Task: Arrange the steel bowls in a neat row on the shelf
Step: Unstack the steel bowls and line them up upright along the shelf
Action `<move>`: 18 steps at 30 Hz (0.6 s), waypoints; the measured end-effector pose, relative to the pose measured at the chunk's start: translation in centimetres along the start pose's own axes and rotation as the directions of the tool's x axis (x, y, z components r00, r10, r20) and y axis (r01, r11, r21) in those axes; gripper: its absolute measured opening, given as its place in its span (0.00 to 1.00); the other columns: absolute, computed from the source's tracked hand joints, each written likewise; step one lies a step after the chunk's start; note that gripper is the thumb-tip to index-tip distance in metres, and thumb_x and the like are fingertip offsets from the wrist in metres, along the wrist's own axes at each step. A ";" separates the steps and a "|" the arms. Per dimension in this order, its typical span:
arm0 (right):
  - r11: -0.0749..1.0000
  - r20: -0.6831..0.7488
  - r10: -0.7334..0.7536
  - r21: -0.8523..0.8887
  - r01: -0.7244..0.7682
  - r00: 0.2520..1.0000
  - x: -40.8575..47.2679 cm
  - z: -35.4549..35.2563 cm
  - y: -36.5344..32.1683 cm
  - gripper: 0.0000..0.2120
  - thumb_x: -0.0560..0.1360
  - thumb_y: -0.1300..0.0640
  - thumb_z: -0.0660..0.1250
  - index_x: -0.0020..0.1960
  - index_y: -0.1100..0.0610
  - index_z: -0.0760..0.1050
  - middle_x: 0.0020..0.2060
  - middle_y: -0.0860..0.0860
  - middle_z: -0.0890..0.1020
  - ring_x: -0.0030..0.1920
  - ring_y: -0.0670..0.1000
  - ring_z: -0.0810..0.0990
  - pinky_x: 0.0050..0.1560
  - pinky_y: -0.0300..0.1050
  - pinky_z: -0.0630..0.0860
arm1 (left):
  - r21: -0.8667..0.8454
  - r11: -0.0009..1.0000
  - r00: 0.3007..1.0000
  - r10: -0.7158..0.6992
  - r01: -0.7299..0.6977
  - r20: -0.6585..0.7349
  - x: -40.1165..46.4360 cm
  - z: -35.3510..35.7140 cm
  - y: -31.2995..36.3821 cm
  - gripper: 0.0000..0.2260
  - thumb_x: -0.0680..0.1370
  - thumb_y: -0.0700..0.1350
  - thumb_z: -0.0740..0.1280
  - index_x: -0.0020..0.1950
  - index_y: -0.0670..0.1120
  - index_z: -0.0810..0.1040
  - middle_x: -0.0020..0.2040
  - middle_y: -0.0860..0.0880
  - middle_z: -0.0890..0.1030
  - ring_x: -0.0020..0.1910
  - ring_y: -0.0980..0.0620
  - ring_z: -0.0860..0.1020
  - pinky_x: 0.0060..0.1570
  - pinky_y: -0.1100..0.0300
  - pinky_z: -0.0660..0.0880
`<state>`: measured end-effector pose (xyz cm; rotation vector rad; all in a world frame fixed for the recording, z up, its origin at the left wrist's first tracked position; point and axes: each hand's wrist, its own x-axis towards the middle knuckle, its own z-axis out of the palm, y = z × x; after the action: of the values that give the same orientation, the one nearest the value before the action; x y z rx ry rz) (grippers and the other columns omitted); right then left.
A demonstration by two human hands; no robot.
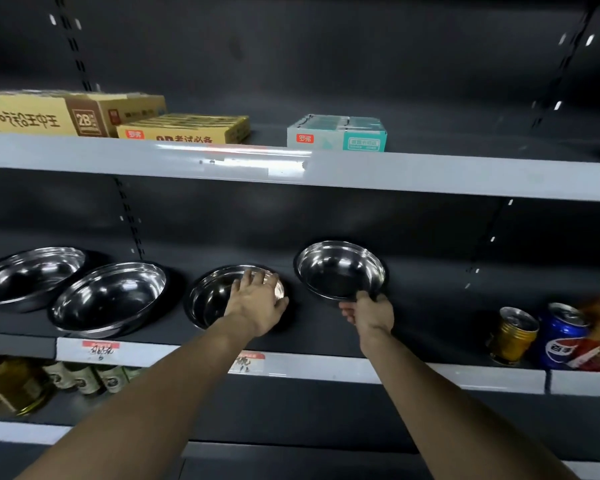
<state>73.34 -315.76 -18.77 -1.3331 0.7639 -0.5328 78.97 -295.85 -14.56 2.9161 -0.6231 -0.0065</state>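
Steel bowl point(340, 270) tilts up, near rim pinched by right hand point(369, 313).

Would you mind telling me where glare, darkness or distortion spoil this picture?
Head view: glare whitens the upper shelf edge; bright reflections streak the steel bowls; the shelf's dark back panel shows little detail; the wide lens bows shelf lines, and the Pepsi can leans at the frame edge.

Four steel bowls on the middle shelf point(430, 317): first bowl point(32, 275) at the left edge, second bowl point(110, 299), third bowl point(212, 299), fourth bowl point(340, 270). Two drink cans toward the right edge: gold can point(513, 336), blue can point(563, 337). Upper shelf point(430, 174): three boxes, namely large carton point(49, 114), yellow box point(184, 129), teal box point(336, 133). Two hands: left hand point(257, 303), right hand point(371, 315).
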 end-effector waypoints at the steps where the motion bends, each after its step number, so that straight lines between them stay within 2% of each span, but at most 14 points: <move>1: 1.000 -0.002 -0.020 0.011 0.020 1.000 -0.3 0.4 -0.4 0.02 0.78 0.60 0.60 0.48 0.58 0.71 0.30 0.56 0.84 0.25 0.50 0.78 0.27 0.41 0.71 | -0.004 1.000 1.000 -0.009 0.009 -0.011 -0.3 -0.3 -0.6 0.29 0.81 0.59 0.57 0.79 0.49 0.56 0.80 0.45 0.56 0.80 0.42 0.49 0.77 0.44 0.50; 10: 0.992 0.128 -0.104 0.083 0.094 0.986 -5.3 6.6 -2.1 0.04 0.80 0.59 0.61 0.53 0.59 0.72 0.32 0.58 0.85 0.28 0.52 0.79 0.28 0.42 0.71 | -0.026 0.988 0.988 -0.151 0.150 -0.038 -3.6 -2.8 -7.7 0.28 0.81 0.59 0.55 0.79 0.47 0.58 0.78 0.44 0.61 0.79 0.42 0.52 0.77 0.44 0.52; 15: 0.997 0.223 -0.072 0.053 0.061 0.972 -8.4 9.4 -1.1 0.07 0.81 0.60 0.60 0.56 0.63 0.72 0.33 0.59 0.85 0.27 0.51 0.78 0.27 0.41 0.71 | -0.035 0.979 0.978 -0.203 0.201 -0.048 -5.3 -3.7 -11.4 0.28 0.81 0.58 0.56 0.78 0.47 0.60 0.77 0.44 0.62 0.78 0.41 0.54 0.76 0.44 0.54; 18: 0.999 0.264 -0.032 0.014 0.029 0.964 -9.7 10.3 -0.4 0.09 0.81 0.60 0.59 0.57 0.65 0.72 0.33 0.58 0.85 0.27 0.51 0.78 0.28 0.41 0.71 | -0.032 0.974 0.973 -0.226 0.225 -0.036 -6.0 -4.0 -12.9 0.29 0.82 0.59 0.55 0.79 0.47 0.57 0.78 0.43 0.60 0.79 0.41 0.52 0.76 0.44 0.53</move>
<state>74.75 -301.94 -15.98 -1.3753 0.5209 -0.3723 78.87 -281.12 -12.85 2.9351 -0.2807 0.0156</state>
